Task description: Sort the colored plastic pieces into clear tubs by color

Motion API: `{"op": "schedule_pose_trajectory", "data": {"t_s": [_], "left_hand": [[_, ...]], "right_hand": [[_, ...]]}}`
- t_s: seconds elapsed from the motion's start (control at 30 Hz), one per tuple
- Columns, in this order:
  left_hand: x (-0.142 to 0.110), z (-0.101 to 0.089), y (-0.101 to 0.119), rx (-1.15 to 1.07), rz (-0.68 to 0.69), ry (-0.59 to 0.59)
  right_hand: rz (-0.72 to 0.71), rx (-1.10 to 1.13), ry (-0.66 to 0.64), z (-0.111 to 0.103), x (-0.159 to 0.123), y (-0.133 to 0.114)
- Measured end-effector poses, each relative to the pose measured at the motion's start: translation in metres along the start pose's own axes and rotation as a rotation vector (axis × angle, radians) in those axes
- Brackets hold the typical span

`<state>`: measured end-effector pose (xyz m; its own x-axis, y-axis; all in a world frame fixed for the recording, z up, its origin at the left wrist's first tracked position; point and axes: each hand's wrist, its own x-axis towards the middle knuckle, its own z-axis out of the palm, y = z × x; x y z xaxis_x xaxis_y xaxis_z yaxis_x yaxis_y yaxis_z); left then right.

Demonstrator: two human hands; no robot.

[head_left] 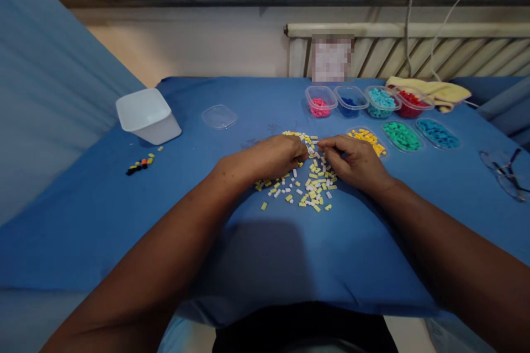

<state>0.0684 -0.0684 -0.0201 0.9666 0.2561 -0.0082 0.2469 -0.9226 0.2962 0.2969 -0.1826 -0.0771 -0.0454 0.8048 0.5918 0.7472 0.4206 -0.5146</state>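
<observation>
A loose pile of small pale yellow and white building bricks (315, 183) lies spread on the blue-covered table, with some orange-yellow ones among them. Over the left part of the pile, my left hand (280, 155) is closed with its fingers curled down; whatever they hold is hidden. My right hand (356, 161) reaches in from the other side, fingers bent and tips drawn together at the pile's upper edge. Anything between those tips is too small to make out. Only a narrow gap separates the two hands.
Clear tubs of pink bricks (318, 107), dark blue, light blue and red ones stand at the back right. Lower containers hold orange-yellow bricks (368, 140), green and teal ones. A white bin (148, 116), a clear lid (219, 117), dark bricks (138, 166), glasses (507, 174) and a yellow cloth (434, 92) lie around.
</observation>
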Motion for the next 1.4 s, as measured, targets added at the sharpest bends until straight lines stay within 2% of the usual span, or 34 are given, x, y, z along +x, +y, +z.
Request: {"op": "schedule_pose_trajectory", "data": {"t_s": [0.27,0.4,0.5,0.6,0.7,0.83,0.93,1.07,1.13,1.23,1.4], "left_hand": [[-0.001,-0.003,0.000,0.032,-0.026,-0.038],[-0.001,-0.005,0.008,0.092,-0.074,-0.065],[-0.003,-0.010,0.013,0.117,-0.127,-0.081],[-0.006,-0.017,0.011,0.049,-0.146,-0.036],[-0.010,-0.023,0.001,-0.062,-0.172,0.067],[-0.013,-0.019,-0.014,-0.195,-0.165,0.121],[-0.009,-0.008,-0.019,-0.458,-0.191,0.146],[0.003,0.006,-0.009,-0.962,-0.286,0.308],[0.009,0.010,-0.002,-1.114,-0.327,0.357],[0.012,0.012,0.005,-1.221,-0.371,0.408],[0.013,0.013,0.008,-1.266,-0.456,0.458]], "right_hand": [[-0.037,-0.010,-0.017,-0.002,0.001,-0.007],[-0.084,-0.009,-0.084,-0.004,0.001,-0.015],[-0.139,-0.021,-0.181,-0.005,0.000,-0.019],[-0.218,-0.045,-0.274,-0.001,0.003,-0.023],[-0.270,-0.066,-0.365,0.007,0.010,-0.031],[-0.221,-0.136,-0.484,0.014,0.019,-0.042],[-0.128,-0.154,-0.408,0.015,0.019,-0.043],[0.060,0.065,-0.132,0.014,0.014,-0.042],[0.167,0.177,-0.035,0.016,0.012,-0.042],[0.267,0.270,0.027,0.019,0.012,-0.042],[0.246,0.171,0.071,0.017,0.014,-0.039]]}}
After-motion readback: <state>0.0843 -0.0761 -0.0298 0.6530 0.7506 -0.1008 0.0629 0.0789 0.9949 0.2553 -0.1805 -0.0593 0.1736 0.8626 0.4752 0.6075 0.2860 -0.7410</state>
